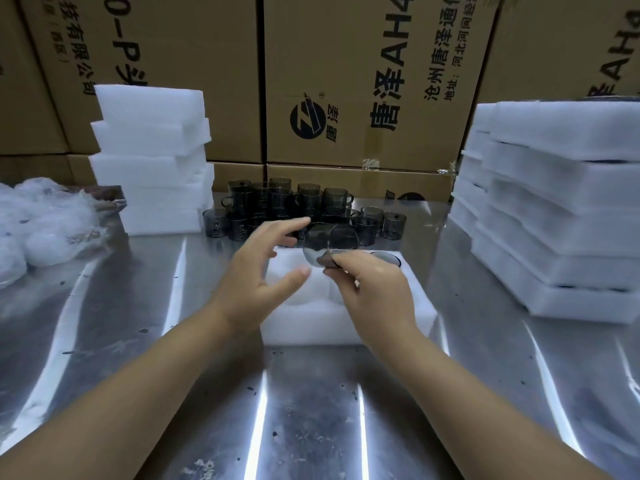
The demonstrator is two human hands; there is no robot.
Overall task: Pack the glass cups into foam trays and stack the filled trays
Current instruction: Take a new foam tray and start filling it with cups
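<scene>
A white foam tray lies on the steel table in front of me. My right hand pinches a smoky grey glass cup and holds it tilted above the tray's far side. One cup sits in the tray's far right pocket. My left hand hovers open beside the held cup, fingers spread, touching nothing that I can tell. Several more grey cups stand clustered behind the tray.
A stack of foam trays rises at the back left; a taller stack of foam trays stands at the right. Crumpled plastic wrap lies at the far left. Cardboard boxes wall the table's back edge.
</scene>
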